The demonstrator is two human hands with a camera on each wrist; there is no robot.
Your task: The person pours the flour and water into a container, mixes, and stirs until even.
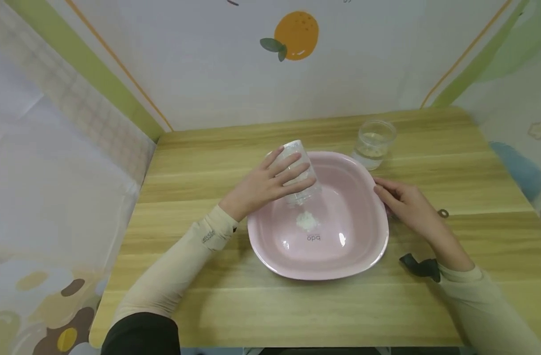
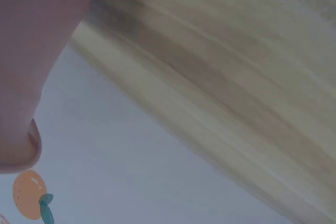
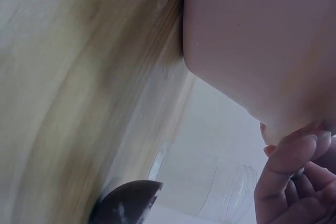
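pink basin (image 2: 37,51) edge over blurred wooden table (image 2: 226,77), orange print (image 2: 29,195).

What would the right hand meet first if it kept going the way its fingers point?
The right hand already touches the pink basin rim; going on, probably the tilted cup.
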